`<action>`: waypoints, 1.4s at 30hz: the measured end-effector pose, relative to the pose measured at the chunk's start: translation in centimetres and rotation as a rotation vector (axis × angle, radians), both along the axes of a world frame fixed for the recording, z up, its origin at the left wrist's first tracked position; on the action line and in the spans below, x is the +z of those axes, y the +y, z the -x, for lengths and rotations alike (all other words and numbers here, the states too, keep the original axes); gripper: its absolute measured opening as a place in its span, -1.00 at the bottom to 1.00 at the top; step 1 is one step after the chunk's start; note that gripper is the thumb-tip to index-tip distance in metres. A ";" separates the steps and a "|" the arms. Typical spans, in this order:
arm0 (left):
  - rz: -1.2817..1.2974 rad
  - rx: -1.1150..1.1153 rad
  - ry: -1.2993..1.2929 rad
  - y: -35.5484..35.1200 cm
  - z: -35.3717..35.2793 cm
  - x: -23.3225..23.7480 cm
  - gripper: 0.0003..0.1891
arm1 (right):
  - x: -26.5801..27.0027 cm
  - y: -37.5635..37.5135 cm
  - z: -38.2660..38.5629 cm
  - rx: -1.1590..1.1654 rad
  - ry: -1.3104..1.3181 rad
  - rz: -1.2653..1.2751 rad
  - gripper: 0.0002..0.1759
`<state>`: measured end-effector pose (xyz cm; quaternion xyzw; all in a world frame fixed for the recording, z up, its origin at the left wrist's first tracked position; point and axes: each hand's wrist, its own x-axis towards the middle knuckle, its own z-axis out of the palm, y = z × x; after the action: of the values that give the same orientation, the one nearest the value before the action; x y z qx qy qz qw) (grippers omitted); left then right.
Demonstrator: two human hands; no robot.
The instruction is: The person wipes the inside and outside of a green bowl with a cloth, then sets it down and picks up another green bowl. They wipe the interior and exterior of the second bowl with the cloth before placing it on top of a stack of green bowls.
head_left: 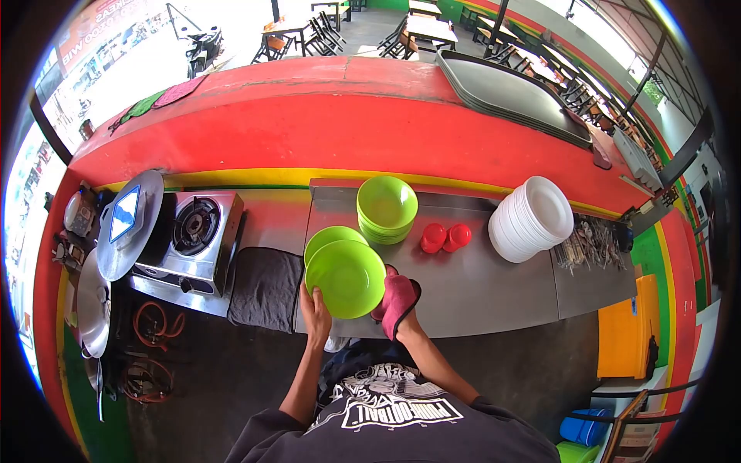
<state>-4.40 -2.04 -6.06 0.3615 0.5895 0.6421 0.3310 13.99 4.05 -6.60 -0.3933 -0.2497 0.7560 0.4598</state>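
Observation:
My left hand [315, 312] grips the lower left rim of a light green bowl [345, 279], tilted so its inside faces me. Another green bowl [324, 238] shows just behind it; whether my hand holds that one too is hidden. My right hand [408, 327] is closed on a dark pink cloth [400, 300], which covers most of its fingers and lies against the bowl's right edge. Beyond the held bowl, a stack of green bowls [387, 202] stands on the metal counter [478, 285]. Two red lidded containers [445, 238] sit to its right.
White bowls [532, 218] are stacked on the right, beside a pile of cutlery [590, 243]. A black cloth [266, 289] hangs over the counter's front edge. Left of it are a gas stove [197, 231] and a large metal lid [131, 224]. Trays [509, 92] rest on the red ledge [309, 131].

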 end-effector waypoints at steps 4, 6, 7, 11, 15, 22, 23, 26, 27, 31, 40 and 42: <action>0.014 0.127 0.053 0.6 -1.0 -1.2 -0.66 | 0.7 -0.4 0.5 -0.010 -0.146 0.076 -0.73; 0.003 0.209 0.093 1.2 -1.4 -2.1 -0.68 | 1.0 -0.6 1.2 -0.025 -0.079 0.122 -0.75; -0.002 0.249 0.112 1.4 -1.6 -2.5 -0.69 | 1.6 -0.8 1.6 -0.022 -0.056 0.132 -0.77; 0.086 0.220 0.207 1.6 -1.8 -1.7 -0.61 | 3.1 -0.7 2.1 0.004 0.042 0.215 -0.81; 0.112 0.183 0.200 1.9 -2.0 -0.3 -0.53 | 0.8 0.1 2.2 0.063 -0.033 0.080 -0.82; 0.117 0.176 0.328 3.0 -0.7 -3.6 -0.39 | 2.5 -0.2 2.1 0.105 -0.097 0.071 -0.76; 0.129 0.169 0.329 3.0 -0.7 -3.9 -0.39 | 3.0 -0.3 2.2 0.121 -0.132 0.052 -0.75; 0.163 0.142 0.328 3.2 -0.6 -4.2 -0.36 | 4.0 -0.5 2.1 0.202 -0.401 -0.120 -0.78; 0.172 0.129 0.324 3.2 -0.6 -4.4 -0.35 | 4.0 -0.5 2.1 0.224 -0.487 -0.184 -0.80; 0.182 0.085 0.304 2.9 -0.8 -4.7 -0.32 | 3.1 -0.7 2.0 0.235 -0.779 -0.476 -0.94; 0.128 0.027 0.334 2.5 -0.1 -4.3 -0.02 | 3.4 0.3 1.7 0.124 -0.243 -0.026 -0.83; 0.176 0.029 0.241 2.8 1.0 -3.8 -0.02 | 2.9 0.3 1.3 0.073 -0.036 0.119 -0.77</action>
<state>-5.41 0.74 -9.81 0.3968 0.6841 0.5448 0.2788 12.65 4.39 -3.65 -0.4241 -0.2264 0.7786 0.4033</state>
